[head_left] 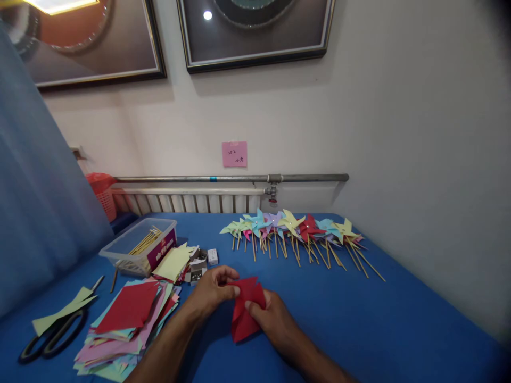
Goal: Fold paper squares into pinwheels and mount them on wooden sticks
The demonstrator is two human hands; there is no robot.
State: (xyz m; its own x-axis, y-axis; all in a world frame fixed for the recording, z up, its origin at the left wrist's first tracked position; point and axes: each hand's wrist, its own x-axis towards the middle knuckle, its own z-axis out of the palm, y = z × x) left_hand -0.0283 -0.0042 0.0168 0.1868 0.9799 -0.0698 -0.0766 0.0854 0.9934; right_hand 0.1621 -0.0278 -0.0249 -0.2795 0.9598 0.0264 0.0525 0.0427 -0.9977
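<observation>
Between my hands is a red paper pinwheel piece (244, 322), partly folded, with cut points at its top. My left hand (217, 287) pinches its upper left corner between thumb and fingers. On the right side my right hand (275, 319) grips the paper, thumb on the front and fingers hidden behind. To the left lies a stack of coloured paper squares (128, 308), red on top. Behind my left hand stand small open boxes (197, 274) of metal pins, beside some yellow cut paper (175, 263).
Finished pinwheels (293, 223) on sticks lie in a row at the back right. A clear plastic box (115, 242) holds wooden sticks. Black-handled scissors (64, 335) lie at the left under a green paper strip (66, 311). Blue cloth (359, 324) covers the table.
</observation>
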